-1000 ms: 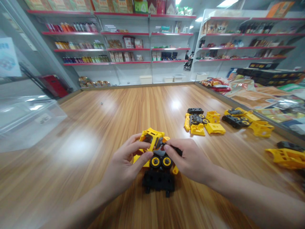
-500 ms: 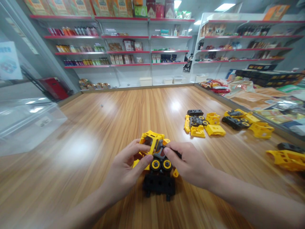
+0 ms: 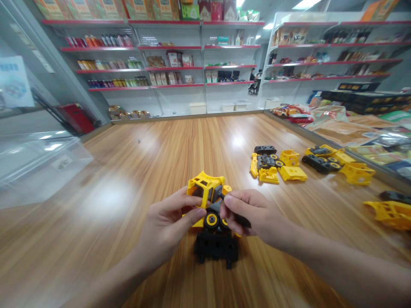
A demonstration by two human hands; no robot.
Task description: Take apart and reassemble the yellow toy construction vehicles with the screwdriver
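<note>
My left hand (image 3: 168, 220) is closed around the yellow cab of a toy construction vehicle (image 3: 205, 182), thumb in front and fingers behind. Black wheels with yellow hubs show below the cab. A black part shaped like a bulldozer blade (image 3: 216, 247) sits at the near end. My right hand (image 3: 253, 209) is wrapped round a black screwdriver (image 3: 243, 220); its handle shows under the palm. Its dark shaft points at the grey middle of the toy, though my fingers hide most of it. Whether the tip touches a screw cannot be seen.
Several yellow and black toy parts (image 3: 268, 174) lie to the right, with another group (image 3: 356, 172) beyond and more pieces (image 3: 390, 214) at the right edge. A clear plastic bin (image 3: 61, 171) stands left. A tiny grey piece (image 3: 139, 140) lies on the wooden table (image 3: 180, 145).
My right hand has turned and drawn slightly to the right, showing more of the black handle. The toy cab is tipped up a little in my left hand.
</note>
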